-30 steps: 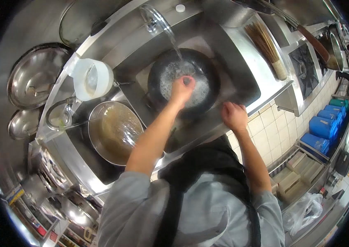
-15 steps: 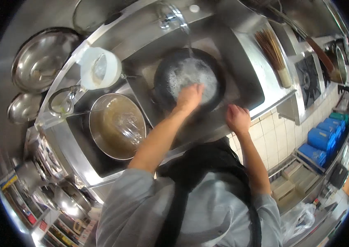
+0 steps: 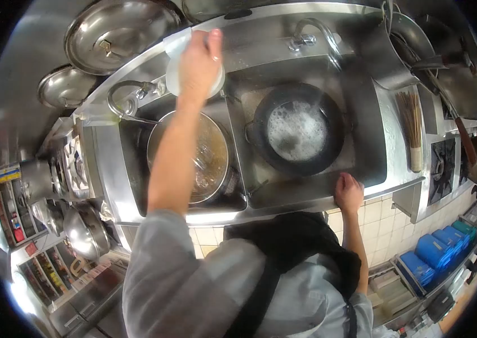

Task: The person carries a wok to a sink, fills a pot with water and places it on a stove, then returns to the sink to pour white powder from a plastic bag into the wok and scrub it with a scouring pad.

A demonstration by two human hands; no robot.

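Observation:
My left hand [image 3: 198, 65] is stretched out over a white plastic container [image 3: 216, 84] behind the sinks. The thumb sticks out to the side; the hand itself hides the other fingers, and I cannot tell what they hold. Curled over the front sink edge [image 3: 382, 190] is my right hand [image 3: 349, 192]. A black wok [image 3: 337, 132] sits in the right basin with foamy water [image 3: 292, 127] in it. Below my left forearm, a wide metal pot [image 3: 224, 174] of cloudy brownish liquid stands in the left basin, partly covered by the arm.
A curved tap [image 3: 317, 28] rises behind the wok, and another tap [image 3: 117, 101] reaches over the pot. On the right ledge lies a bamboo brush [image 3: 411, 129]. Metal lids [image 3: 117, 34] lean at the back left. Blue containers [image 3: 435, 250] stand on a low shelf at right.
My left hand has left the foamy water in the wok and moved left and back to the white container. The right hand stays at the sink edge. The camera view has shifted.

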